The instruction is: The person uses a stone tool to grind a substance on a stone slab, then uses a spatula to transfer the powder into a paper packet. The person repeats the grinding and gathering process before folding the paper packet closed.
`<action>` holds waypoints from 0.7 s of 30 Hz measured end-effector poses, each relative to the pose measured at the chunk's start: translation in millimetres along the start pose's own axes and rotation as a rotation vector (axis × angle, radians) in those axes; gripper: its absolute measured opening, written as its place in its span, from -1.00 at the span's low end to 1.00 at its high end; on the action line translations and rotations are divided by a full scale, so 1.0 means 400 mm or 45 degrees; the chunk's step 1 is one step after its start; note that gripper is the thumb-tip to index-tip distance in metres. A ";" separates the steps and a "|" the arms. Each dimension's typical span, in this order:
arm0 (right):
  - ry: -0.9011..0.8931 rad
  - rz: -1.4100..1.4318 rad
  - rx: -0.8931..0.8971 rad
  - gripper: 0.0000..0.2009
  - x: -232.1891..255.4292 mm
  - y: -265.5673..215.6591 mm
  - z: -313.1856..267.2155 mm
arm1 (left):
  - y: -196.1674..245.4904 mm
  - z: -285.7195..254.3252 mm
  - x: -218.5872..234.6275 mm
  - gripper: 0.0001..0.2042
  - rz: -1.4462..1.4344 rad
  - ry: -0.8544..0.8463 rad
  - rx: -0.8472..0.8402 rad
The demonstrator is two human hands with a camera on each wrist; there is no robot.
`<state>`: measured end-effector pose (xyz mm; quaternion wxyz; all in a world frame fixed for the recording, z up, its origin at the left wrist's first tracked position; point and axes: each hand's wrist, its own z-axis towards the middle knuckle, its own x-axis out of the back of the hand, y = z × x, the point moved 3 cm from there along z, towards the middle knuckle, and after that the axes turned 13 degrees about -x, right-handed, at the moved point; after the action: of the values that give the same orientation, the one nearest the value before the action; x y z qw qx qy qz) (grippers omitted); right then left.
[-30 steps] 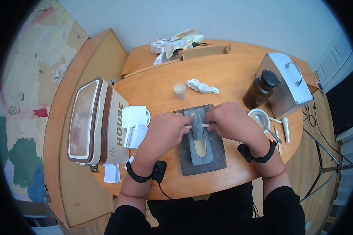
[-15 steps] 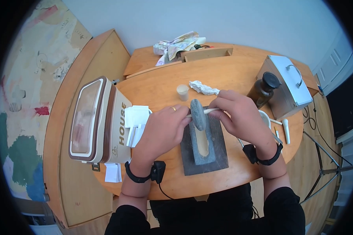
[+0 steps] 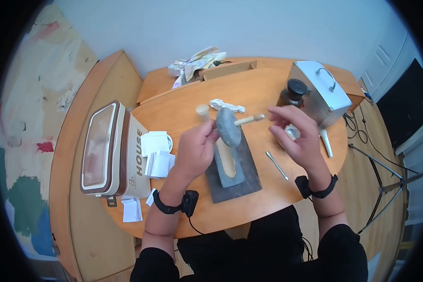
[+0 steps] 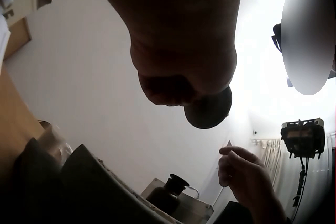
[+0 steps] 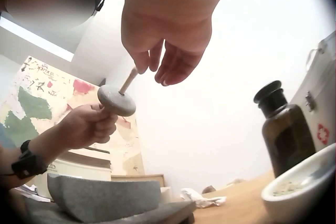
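My left hand (image 3: 196, 148) grips one side of the wooden handle of a grey stone grinding wheel (image 3: 228, 128), held up above the trough. The handle's other end (image 3: 250, 120) sticks out to the right, tilted upward. My right hand (image 3: 298, 136) is just beyond that end with its fingers loosely bent and nothing in them. Below is a long stone grinding trough (image 3: 231, 182) with pale powder (image 3: 226, 162) in its groove. It sits on a dark board (image 3: 221, 193). In the right wrist view the wheel (image 5: 116, 100) shows disc-shaped, its handle (image 5: 128, 81) slanting up.
Paper slips (image 3: 155, 143) lie left beside a box marked HOUSE (image 3: 136, 141). Behind stand a small cup (image 3: 202, 111) and crumpled tissue (image 3: 226, 105). On the right are a brown jar (image 3: 293, 91), metal case (image 3: 322, 89), white pestle (image 3: 326, 143), white bowl (image 5: 273, 200) and slim metal utensil (image 3: 276, 164).
The wheel has risen out of the trough and tilted. My right hand has let go of the handle and moved right; my left hand keeps its grip. The head view has shifted slightly.
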<state>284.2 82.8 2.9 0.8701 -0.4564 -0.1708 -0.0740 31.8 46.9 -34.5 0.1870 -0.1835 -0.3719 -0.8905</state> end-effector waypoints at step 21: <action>-0.498 -1.157 -0.349 -0.88 -0.007 0.331 -0.298 | -0.186 -0.275 -0.064 -0.89 -0.790 0.710 0.378</action>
<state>346.8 60.8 -162.7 0.6339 -0.4511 -0.5005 -0.3796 -1.7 20.2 -162.8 0.0282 0.2129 -0.4687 -0.8568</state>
